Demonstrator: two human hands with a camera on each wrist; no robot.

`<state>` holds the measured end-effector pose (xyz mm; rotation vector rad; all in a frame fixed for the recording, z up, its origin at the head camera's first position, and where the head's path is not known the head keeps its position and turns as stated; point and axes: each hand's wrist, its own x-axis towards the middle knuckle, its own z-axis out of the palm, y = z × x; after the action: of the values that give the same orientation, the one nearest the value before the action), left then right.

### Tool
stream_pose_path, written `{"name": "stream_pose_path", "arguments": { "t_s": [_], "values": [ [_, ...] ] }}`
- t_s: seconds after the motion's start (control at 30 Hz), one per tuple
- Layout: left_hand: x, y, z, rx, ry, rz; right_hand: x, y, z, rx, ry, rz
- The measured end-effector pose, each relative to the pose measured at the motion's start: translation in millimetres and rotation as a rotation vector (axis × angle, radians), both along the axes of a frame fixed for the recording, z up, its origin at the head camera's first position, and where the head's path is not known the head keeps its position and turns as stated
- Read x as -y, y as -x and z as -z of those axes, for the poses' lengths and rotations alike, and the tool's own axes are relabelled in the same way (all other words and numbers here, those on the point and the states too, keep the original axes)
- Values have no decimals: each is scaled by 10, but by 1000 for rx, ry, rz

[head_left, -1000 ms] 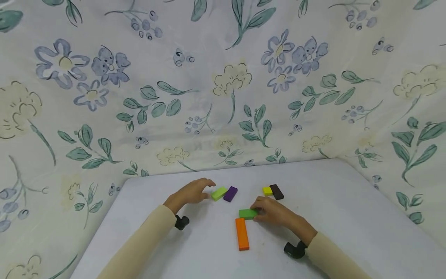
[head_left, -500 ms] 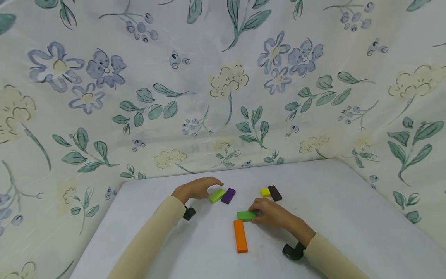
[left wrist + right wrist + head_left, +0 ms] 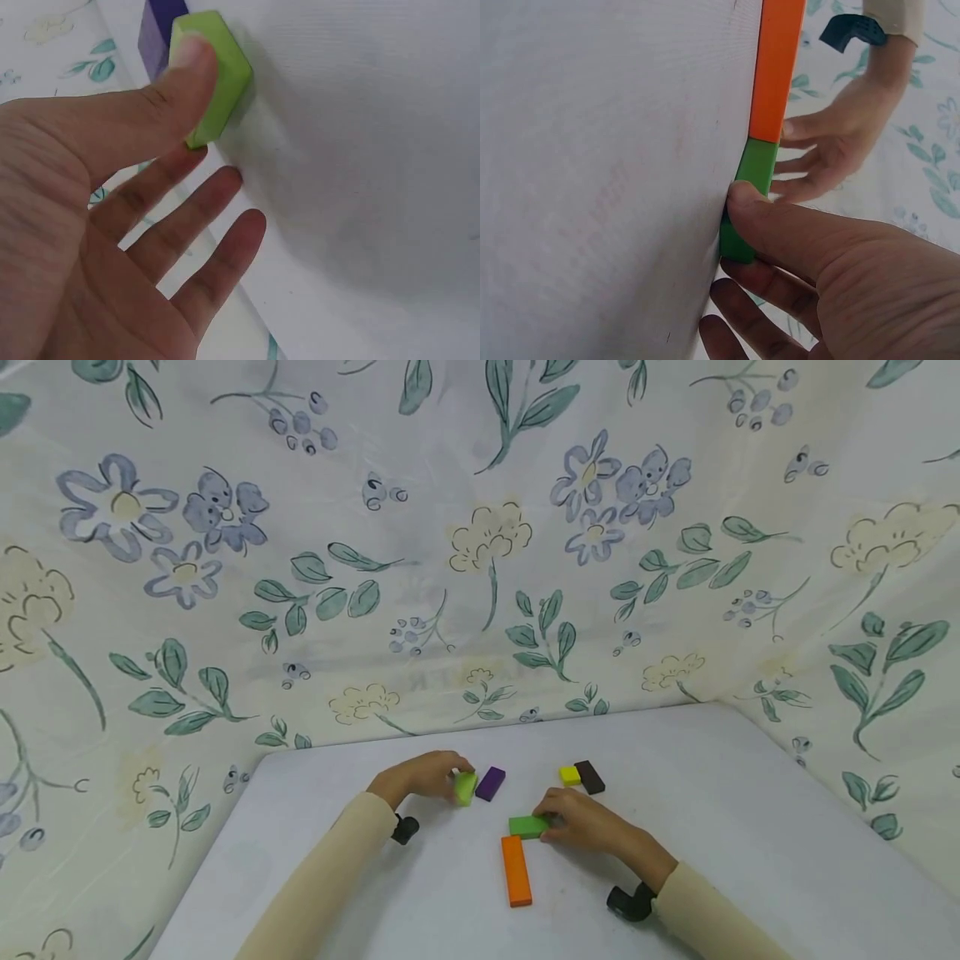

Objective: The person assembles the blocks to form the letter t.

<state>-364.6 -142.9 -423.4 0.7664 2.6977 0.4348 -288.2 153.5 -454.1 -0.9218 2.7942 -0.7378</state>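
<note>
My left hand (image 3: 426, 775) pinches a lime-green block (image 3: 225, 82) between thumb and forefinger; the other fingers are spread, as the left wrist view shows. Close to its far side lies a purple block (image 3: 491, 783). My right hand (image 3: 581, 818) holds the right end of a green block (image 3: 527, 827) with thumb and fingers, the block lying flat on the table. An orange block (image 3: 516, 871) lies lengthwise just below the green one; in the right wrist view the orange block (image 3: 778, 67) and the green block (image 3: 757, 166) appear end to end.
A small yellow block (image 3: 569, 775) touches a dark brown block (image 3: 590, 777) beyond my right hand. All lie on a white table (image 3: 675, 777). Behind it hangs a floral cloth (image 3: 420, 568). Each wrist carries a black strap-like device (image 3: 632, 903).
My left hand has moved right onto the lime-green block, taken hold of it and turned it more upright. My right hand stays on the green block. The head view has shifted slightly.
</note>
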Motion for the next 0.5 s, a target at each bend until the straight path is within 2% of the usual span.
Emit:
{"name": "stream_pose_path", "arguments": {
  "t_s": [0.27,0.5],
  "values": [
    [96,-156,22,-16,-16,4,23,-30,-8,16,-8,2],
    [187,-180,59,-36,-82,46,13,-43,-30,-1,-8,4]
  ]
}}
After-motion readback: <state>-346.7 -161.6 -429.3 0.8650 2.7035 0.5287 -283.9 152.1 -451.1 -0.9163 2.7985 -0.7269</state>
